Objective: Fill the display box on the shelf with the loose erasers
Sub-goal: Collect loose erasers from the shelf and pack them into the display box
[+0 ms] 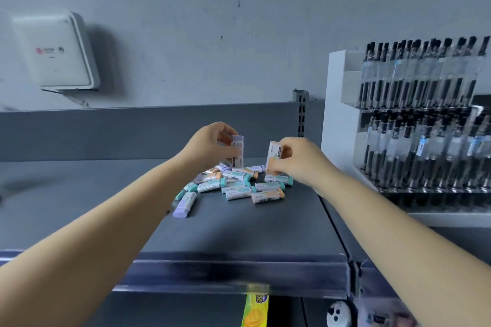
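Early stage: left hand gripped erasers, right hand pinched one; loose erasers mid-shelf; display box unseen.

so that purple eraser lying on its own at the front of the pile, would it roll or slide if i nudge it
The purple eraser looks like a flat-sided block in a paper sleeve, so it would probably slide on the shelf and not roll. It lies on a broad face, so tipping seems unlikely. It is small, so likely light and easy to pinch.
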### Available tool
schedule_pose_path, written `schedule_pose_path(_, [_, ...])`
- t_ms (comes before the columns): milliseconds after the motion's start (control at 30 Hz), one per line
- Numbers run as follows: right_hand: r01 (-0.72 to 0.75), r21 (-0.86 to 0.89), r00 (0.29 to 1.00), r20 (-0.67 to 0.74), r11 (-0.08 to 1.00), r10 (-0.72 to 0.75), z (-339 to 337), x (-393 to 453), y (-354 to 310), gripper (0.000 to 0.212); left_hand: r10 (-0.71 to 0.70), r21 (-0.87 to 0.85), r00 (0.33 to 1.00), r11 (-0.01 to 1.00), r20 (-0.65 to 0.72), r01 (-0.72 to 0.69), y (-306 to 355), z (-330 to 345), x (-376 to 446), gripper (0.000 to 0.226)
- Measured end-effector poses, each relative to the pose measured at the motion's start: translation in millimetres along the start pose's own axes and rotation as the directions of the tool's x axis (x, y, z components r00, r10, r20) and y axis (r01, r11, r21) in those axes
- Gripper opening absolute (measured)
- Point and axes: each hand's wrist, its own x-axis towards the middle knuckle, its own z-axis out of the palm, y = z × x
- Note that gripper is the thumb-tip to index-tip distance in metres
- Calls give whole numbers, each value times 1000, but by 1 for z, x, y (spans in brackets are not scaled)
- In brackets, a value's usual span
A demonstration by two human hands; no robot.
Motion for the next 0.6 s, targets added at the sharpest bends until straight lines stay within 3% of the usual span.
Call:
schedule_pose_path(167, [5, 312, 997, 76, 950, -30, 26, -22, -28, 19, -68, -124, 994, 991, -81, 57, -10, -34, -48, 19])
schedule_pose_path(600, [49, 516, 964, 200, 855, -176, 127, -59, -140, 15, -248, -267, 924, 948, -292, 170, -68, -163, -170, 14])
